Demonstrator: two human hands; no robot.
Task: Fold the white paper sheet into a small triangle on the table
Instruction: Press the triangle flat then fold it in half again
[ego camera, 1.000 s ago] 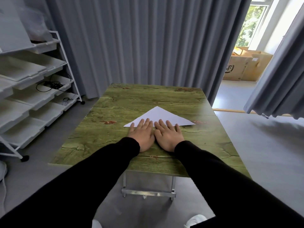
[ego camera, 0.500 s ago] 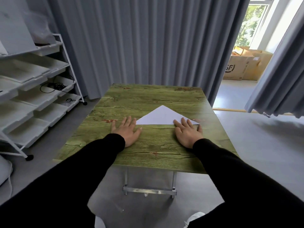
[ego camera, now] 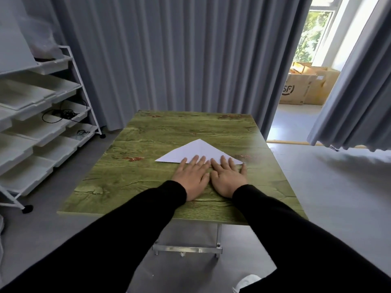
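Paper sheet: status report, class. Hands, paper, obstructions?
Left hand and right hand flat, side by side, fingertips on near edge. White paper one big triangle, flat on table. Nothing in the way.

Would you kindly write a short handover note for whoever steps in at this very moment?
Left hand: flat, palm down, fingers spread, fingertips on the near edge of the white paper sheet.
Right hand: the same, close beside the left, fingertips on that edge.
The sheet lies flat on the green wood-grain table as a wide triangle, apex pointing away.
Done: first fold into a large triangle.
Left: fold it down further, probably in half again, until the triangle is small.
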